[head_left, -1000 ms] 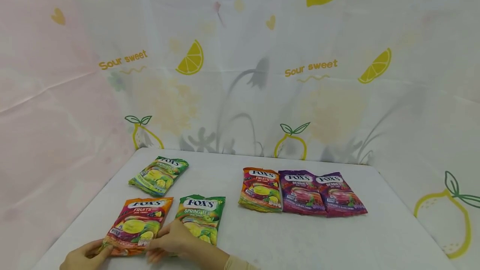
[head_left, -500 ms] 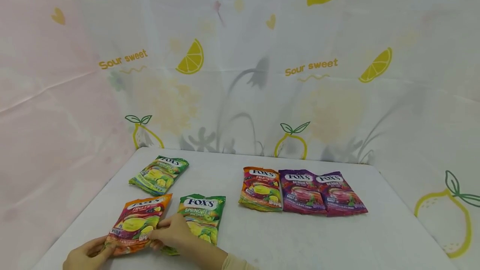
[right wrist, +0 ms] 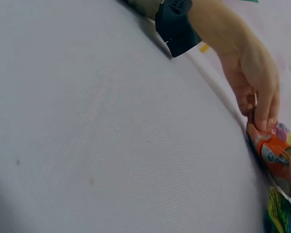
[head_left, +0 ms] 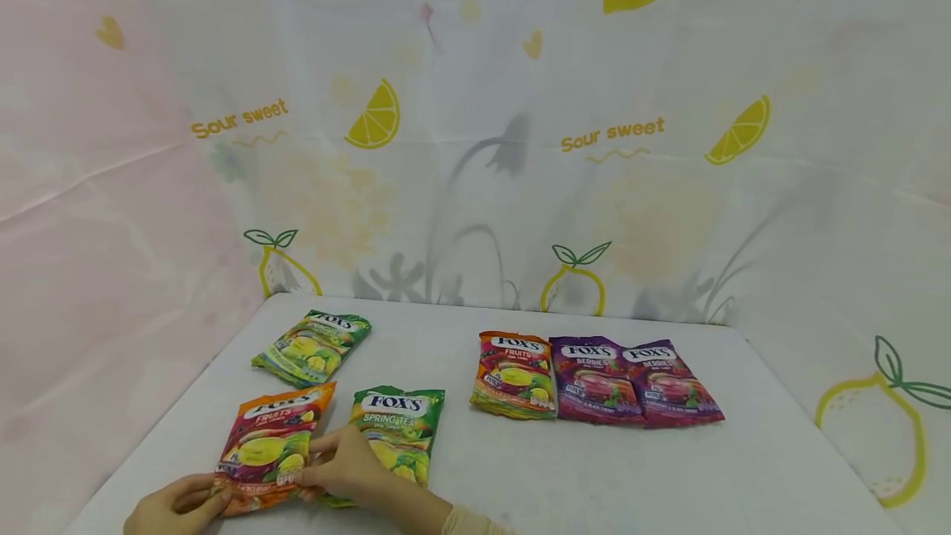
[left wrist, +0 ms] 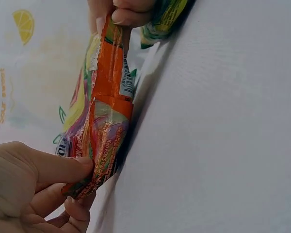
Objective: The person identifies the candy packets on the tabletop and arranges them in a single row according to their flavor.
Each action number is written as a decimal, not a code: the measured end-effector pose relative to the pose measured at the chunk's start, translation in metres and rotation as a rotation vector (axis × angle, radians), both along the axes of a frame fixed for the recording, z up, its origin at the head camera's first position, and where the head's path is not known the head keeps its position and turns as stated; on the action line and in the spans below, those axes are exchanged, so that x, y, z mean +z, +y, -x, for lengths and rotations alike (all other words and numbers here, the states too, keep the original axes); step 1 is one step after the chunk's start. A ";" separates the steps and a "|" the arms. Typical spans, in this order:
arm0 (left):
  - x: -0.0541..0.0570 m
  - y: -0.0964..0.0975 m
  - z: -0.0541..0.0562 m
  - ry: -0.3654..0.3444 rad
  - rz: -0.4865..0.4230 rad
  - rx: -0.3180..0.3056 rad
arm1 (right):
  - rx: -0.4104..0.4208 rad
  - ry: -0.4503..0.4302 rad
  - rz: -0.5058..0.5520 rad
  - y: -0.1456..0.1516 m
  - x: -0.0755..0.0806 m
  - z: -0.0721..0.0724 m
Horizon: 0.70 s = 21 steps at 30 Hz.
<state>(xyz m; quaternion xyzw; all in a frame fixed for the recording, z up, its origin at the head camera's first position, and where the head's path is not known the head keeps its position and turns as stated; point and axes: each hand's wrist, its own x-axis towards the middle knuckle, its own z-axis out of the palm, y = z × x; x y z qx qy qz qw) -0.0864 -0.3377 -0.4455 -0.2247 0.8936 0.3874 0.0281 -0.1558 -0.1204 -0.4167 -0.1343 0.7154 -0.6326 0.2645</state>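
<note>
Both hands hold an orange-and-red bag of Fox's Fruits candy (head_left: pixel 262 454) at the table's front left. My left hand (head_left: pixel 172 506) pinches its lower left corner; in the left wrist view that thumb (left wrist: pixel 70 167) lies over the crimped end. At the opposite edge my right hand (head_left: pixel 347 469) grips the bag between thumb and fingers. The bag leans, its lower seam toward me. Partly behind the right hand lies a green Spring Tea candy bag (head_left: pixel 397 419). A second green bag (head_left: pixel 312 347) rests farther back on the left.
On the back right of the white table (head_left: pixel 579 477), another Fruits bag (head_left: pixel 514 376) sits beside two purple Berries bags, the nearer one (head_left: pixel 598 378) and the outer one (head_left: pixel 671 382). A lemon-printed cloth (head_left: pixel 446 205) hangs behind and along the sides.
The right hand has settled from a blurred motion at the lower right corner into a grip on the right edge. The Fruits bag has turned slightly and tilted. Other bags stay put.
</note>
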 end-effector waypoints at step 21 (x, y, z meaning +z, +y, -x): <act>0.013 0.037 0.000 0.394 -0.006 0.232 | 0.162 0.309 0.161 0.023 0.010 0.006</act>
